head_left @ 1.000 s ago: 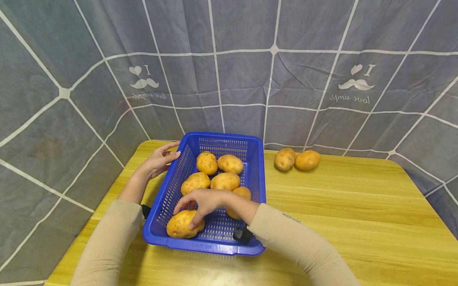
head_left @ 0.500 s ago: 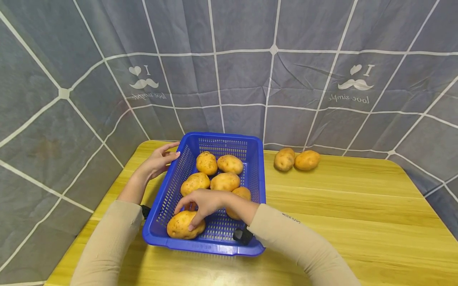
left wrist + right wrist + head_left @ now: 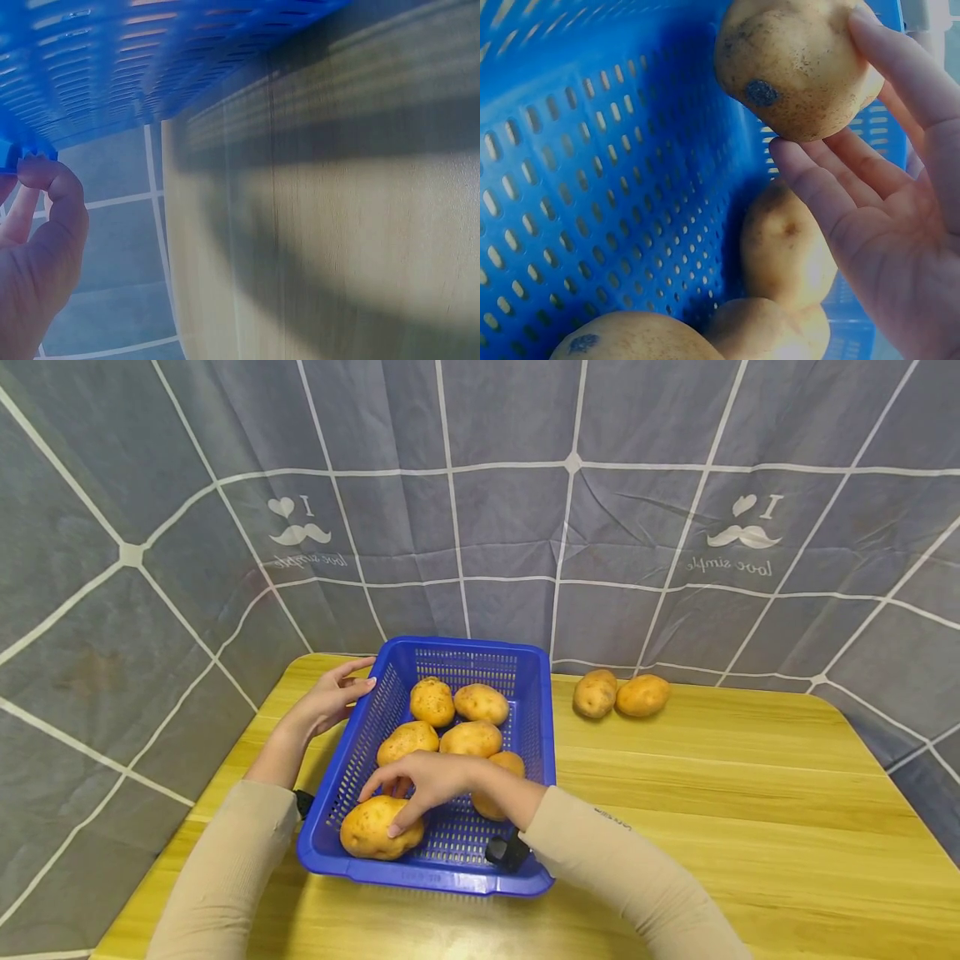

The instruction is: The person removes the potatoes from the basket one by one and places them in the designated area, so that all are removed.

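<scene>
Right hand on a potato at the basket's near left corner

The right hand [image 3: 431,781] lies over the potato [image 3: 371,829] in the blue basket [image 3: 542,760], fingers spread and only touching it; the potato has slid slightly leftward since a second ago. The left hand [image 3: 330,697] pinches the basket's far left rim, unchanged.

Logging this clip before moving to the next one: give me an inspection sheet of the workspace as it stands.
Surface: yellow wooden table, bare grain.
Job's things: blue perforated plastic basket holding six potatoes; the nearest brown potato lies at its near left corner.
Clutter: two loose potatoes on the table, right of the basket.
Hands: right hand touches the nearest potato with its fingers; left hand grips the basket's far left rim.
Cables: nothing seen.
Surroundings: grey fabric backdrop with white grid lines.
</scene>
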Demonstrator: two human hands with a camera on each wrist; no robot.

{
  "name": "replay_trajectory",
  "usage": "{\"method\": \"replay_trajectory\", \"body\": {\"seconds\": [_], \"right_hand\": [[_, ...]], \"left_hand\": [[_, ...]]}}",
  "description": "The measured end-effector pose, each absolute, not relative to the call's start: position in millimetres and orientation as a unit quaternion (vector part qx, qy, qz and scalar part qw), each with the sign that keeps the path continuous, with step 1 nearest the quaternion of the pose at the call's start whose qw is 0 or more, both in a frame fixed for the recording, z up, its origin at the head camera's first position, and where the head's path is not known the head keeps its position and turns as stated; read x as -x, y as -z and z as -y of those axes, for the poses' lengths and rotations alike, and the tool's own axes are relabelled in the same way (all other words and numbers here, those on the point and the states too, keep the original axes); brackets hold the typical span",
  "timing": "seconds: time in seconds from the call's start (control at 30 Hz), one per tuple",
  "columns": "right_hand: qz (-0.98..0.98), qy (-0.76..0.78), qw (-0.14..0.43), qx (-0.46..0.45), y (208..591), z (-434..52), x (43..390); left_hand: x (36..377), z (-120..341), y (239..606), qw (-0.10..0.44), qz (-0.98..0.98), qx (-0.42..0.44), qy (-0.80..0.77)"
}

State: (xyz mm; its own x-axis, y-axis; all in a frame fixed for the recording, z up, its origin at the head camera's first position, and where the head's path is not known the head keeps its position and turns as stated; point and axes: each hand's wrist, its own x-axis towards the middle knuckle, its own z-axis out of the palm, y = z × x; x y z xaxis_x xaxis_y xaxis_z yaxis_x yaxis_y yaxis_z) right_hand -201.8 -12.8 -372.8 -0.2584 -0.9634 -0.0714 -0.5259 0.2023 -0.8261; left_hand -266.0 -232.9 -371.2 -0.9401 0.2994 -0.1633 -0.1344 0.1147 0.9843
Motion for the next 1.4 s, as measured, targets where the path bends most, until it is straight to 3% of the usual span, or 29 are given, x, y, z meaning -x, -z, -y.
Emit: {"method": "replay_trajectory", "body": {"seconds": [0.5, 1.4], "right_hand": [[-0.690, 0.388, 0.294, 0.536, 361.4, 9.1, 206.4], [-0.703, 0.469, 0.268, 0.463, 338.2, -17.2, 199.2]], "left_hand": [[266.8, 232.4, 369.5, 0.159, -0.731, -0.052, -0.661], [265.3, 233.3, 370.8, 0.163, -0.731, -0.047, -0.661]]}}
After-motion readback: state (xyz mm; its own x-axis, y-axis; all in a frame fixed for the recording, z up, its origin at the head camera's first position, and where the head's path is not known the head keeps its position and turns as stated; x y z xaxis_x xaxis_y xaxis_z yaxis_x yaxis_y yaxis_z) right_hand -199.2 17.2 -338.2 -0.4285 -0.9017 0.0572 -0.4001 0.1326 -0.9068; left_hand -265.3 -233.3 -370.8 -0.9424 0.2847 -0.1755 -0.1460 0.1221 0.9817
